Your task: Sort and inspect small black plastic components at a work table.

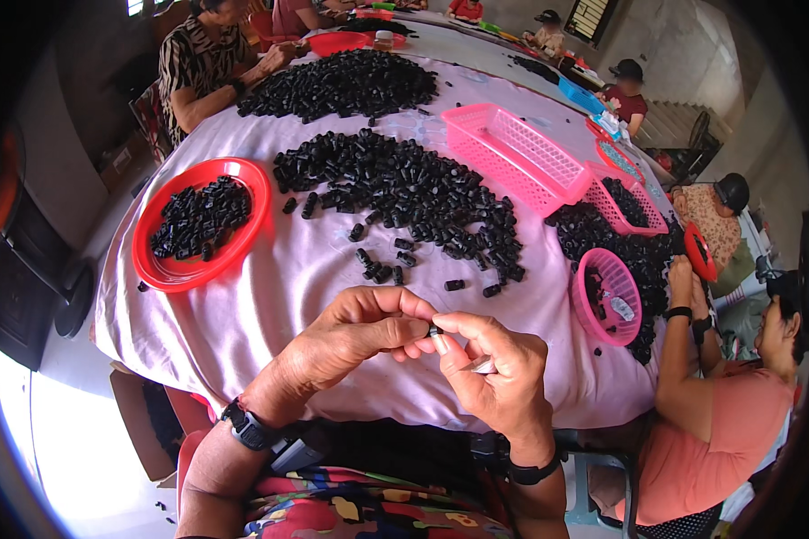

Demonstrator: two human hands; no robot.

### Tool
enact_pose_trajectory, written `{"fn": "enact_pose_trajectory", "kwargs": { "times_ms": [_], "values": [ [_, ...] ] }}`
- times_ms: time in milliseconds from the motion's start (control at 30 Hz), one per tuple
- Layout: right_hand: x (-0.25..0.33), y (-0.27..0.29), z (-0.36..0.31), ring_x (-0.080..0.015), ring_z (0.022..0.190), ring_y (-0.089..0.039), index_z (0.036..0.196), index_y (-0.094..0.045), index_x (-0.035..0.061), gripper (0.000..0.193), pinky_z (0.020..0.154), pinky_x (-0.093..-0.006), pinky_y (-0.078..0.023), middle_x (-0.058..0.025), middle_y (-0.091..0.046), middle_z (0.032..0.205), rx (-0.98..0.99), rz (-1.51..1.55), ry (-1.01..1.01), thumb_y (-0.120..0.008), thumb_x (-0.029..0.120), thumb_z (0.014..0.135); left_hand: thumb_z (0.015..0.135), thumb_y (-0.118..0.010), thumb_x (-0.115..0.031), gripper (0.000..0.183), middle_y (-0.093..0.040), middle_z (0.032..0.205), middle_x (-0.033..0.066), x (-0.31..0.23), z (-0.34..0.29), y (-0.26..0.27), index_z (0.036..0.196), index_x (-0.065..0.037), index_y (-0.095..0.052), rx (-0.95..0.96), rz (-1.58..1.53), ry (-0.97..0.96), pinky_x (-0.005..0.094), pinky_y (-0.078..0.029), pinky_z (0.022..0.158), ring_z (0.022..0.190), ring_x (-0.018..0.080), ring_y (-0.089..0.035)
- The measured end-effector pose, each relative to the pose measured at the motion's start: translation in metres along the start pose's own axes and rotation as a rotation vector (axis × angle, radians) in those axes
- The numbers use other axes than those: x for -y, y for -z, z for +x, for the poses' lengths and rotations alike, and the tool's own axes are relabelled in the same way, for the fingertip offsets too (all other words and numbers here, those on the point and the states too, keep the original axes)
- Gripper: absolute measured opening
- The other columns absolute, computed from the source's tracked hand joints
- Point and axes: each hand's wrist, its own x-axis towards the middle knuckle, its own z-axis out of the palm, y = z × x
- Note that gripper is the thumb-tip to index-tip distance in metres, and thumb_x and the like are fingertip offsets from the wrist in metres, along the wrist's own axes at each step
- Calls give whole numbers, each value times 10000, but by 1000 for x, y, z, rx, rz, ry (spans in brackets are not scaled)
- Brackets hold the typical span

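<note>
In front of my chest, over the near edge of the cloth-covered table, my left hand (360, 328) and my right hand (503, 368) meet at the fingertips. Between them they pinch one small black cylindrical part (435, 331), mostly hidden by the fingers. A small pale, metallic-looking piece (483, 365) shows in my right palm under the curled fingers; its kind is unclear. Just beyond my hands lie loose black parts (455, 285) of the same sort, spilling from a wide heap (404, 189). To the left, a red plate (260, 202) bears more of them.
A pink rectangular basket (548, 171) stands beyond the heap. At right are a round pink basket (635, 283), another heap (638, 256) and a co-worker (719, 422) close to the table. A second large heap (342, 85) lies farther off. An open cardboard box (139, 422) is at lower left.
</note>
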Motion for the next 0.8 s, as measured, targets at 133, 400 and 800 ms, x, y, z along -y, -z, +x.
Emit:
{"fn": "enact_pose_trajectory", "kwargs": {
  "times_ms": [133, 400, 800],
  "values": [
    [1, -2, 2, -195, 662, -700, 1018, -623, 36, 198, 544, -264, -520, -90, -707, 790, -29, 32, 15, -664, 25, 824, 910, -601, -113, 211, -665, 949, 61, -3, -1, -2, 1084, 6, -613, -28, -28, 20, 245, -486, 766, 834, 115, -619],
    [-1, -1, 3, -59, 581, -609, 1009, -624, -8, 176, 493, -192, -443, -88, -707, 778, -35, -31, 76, -642, -21, 835, 921, -617, -200, 266, -678, 902, 53, -2, 1, -4, 1106, -9, -606, -48, 66, -15, 233, -487, 743, 804, 90, -603],
    [9, -9, 1, -59, 535, -597, 1034, -618, 12, 253, 470, -205, -450, -63, -676, 718, -110, 62, -1, -708, -4, 798, 913, -628, -180, 230, -643, 932, -9, 2, 4, -6, 1101, -47, -634, -54, -224, -37, 198, -476, 752, 811, 60, -574]
  ]
}}
